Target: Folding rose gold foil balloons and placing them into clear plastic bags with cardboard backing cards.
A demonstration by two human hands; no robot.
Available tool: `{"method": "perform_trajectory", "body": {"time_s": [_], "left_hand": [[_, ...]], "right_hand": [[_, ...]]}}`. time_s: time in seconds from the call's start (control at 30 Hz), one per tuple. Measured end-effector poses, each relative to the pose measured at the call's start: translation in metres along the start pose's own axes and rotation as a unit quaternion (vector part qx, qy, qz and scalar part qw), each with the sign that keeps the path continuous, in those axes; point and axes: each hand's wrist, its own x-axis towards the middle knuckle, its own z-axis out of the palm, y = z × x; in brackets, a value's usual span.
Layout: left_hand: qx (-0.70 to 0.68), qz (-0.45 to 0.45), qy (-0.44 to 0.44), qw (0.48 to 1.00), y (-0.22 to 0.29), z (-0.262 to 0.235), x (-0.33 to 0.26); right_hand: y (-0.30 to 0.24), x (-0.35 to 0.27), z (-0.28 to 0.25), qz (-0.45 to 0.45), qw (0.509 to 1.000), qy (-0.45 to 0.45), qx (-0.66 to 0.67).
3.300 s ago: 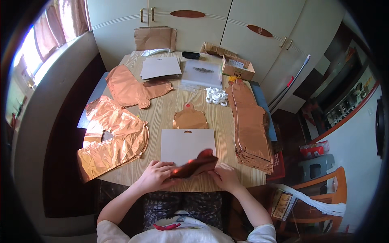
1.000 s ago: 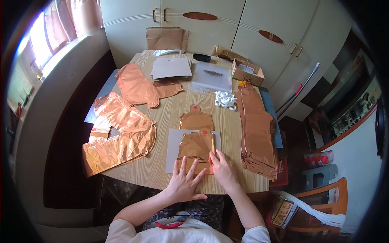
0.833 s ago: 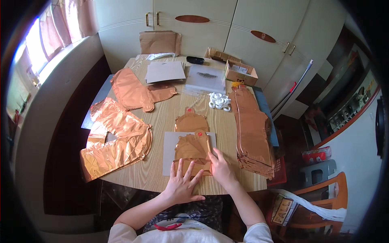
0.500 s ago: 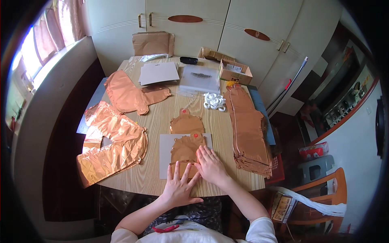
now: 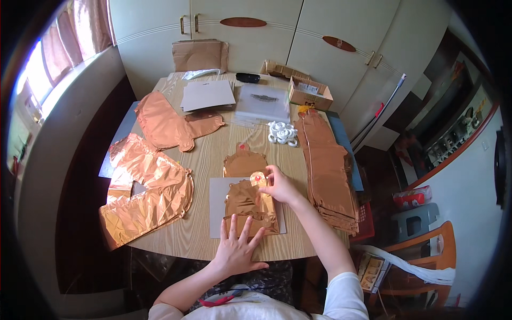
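Note:
A folded copper-coloured foil balloon (image 5: pixel 241 198) lies on a pale card (image 5: pixel 217 200) at the near middle of the table. My left hand (image 5: pixel 238 249) rests flat across the balloon's lower edge, its fingers spread. At the upper right of the balloon, my right hand (image 5: pixel 278 185) has thumb and fingers curled round the tab with a red spot, which is lifted a little. Just beyond the card lies another folded foil balloon (image 5: pixel 244 161), also with a red spot at its top.
Flat foil balloons (image 5: pixel 149 184) are spread at the left, with more copper foil (image 5: pixel 160 120) behind them. A tall foil stack (image 5: pixel 330 170) lies at the right. Farther back are grey cards (image 5: pixel 208 95), clear plastic bags (image 5: pixel 261 106), white rings (image 5: pixel 282 133) and an open box (image 5: pixel 310 93).
My right hand has moved up from the balloon's lower right side to its top right tab. The right strip of foil now looks raised and creased. My left hand has stayed put.

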Motion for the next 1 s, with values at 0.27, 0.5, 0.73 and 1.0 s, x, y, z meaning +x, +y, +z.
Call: {"method": "perform_trajectory", "body": {"time_s": [0.27,0.5,0.73,1.0], "left_hand": [[0.001,0.002,0.003,1.000,-0.001,-0.002,0.000],[-0.012,0.000,0.006,1.000,-0.001,0.000,0.001],[-0.028,-0.004,-0.006,1.000,0.000,-0.001,0.001],[-0.015,-0.012,-0.025,1.000,0.001,-0.002,0.000]], "right_hand": [[0.011,0.026,-0.016,-0.018,0.996,-0.075,0.054],[0.000,-0.035,0.029,-0.239,0.938,0.065,-0.243],[0.009,-0.048,0.035,-0.211,0.907,-0.018,-0.365],[0.009,-0.013,0.018,-0.099,0.904,-0.029,-0.415]]}}
